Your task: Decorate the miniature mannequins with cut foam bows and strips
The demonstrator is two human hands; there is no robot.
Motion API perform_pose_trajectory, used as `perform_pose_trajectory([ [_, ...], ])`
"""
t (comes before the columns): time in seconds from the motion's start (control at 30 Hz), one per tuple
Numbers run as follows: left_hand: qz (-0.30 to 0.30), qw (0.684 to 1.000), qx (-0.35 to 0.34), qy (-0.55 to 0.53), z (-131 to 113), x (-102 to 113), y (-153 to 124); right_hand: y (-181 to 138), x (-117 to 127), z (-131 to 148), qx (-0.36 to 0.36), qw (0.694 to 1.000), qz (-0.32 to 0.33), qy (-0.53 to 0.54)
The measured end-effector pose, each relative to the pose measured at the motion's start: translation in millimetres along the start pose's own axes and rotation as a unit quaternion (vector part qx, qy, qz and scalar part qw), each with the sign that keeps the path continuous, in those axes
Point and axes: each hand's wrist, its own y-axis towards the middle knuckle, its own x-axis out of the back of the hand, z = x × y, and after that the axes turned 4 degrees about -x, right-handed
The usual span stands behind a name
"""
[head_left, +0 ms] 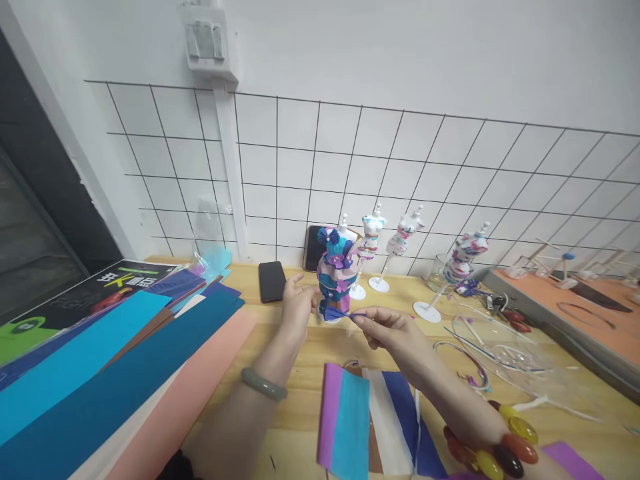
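Note:
A small dress-form mannequin [336, 273] dressed in teal, purple and pink paper flowers stands on the wooden table [300, 360]. My left hand [296, 308] rests against its left side, fingers curled at its base. My right hand [389, 328] pinches a thin dark-blue paper strip [345, 313] that runs to the mannequin's lower hem. A green bangle is on my left wrist and an amber bead bracelet on my right.
Large coloured paper sheets [110, 380] lie at left, smaller strips [370, 420] lie near me. A black phone [271, 281] lies behind my left hand. Three white printed mannequins [400, 247] stand at right. Clear plastic packaging [505, 347] and an orange tray [590, 313] sit beyond.

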Motion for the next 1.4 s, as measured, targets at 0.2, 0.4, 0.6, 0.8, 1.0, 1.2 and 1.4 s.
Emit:
perform_pose_trajectory([
  [0.2, 0.012, 0.999, 0.025, -0.044, -2.2, -0.6, -1.8, -0.8, 1.2, -3.5, 0.004, 1.0, 0.007, -0.018],
  [0.4, -0.045, 0.996, -0.008, -0.081, -3.1, -2.5, -8.3, -0.7, 15.0, -16.1, -0.02, 0.993, 0.078, -0.083],
  [0.6, -0.071, 0.993, -0.017, -0.097, 8.4, -16.1, -27.6, 9.4, 25.9, -14.4, 0.003, 0.989, 0.035, -0.141],
  [0.8, -0.054, 0.993, -0.01, -0.108, 10.2, -21.9, -32.2, 11.1, 26.8, 0.1, 0.006, 0.992, 0.017, -0.126],
  [1.0, -0.056, 0.992, -0.009, -0.115, 7.5, -19.8, -30.1, 12.9, 20.4, 1.2, 0.012, 0.993, 0.041, -0.11],
  [1.2, -0.065, 0.992, -0.015, -0.111, 7.4, -16.7, -28.8, 10.0, 23.7, 7.4, 0.047, 0.991, 0.034, -0.122],
  [1.4, -0.083, 0.99, -0.027, -0.109, 6.3, -15.2, -26.7, 22.1, 31.2, 64.7, 0.173, 0.983, -0.052, -0.046],
])
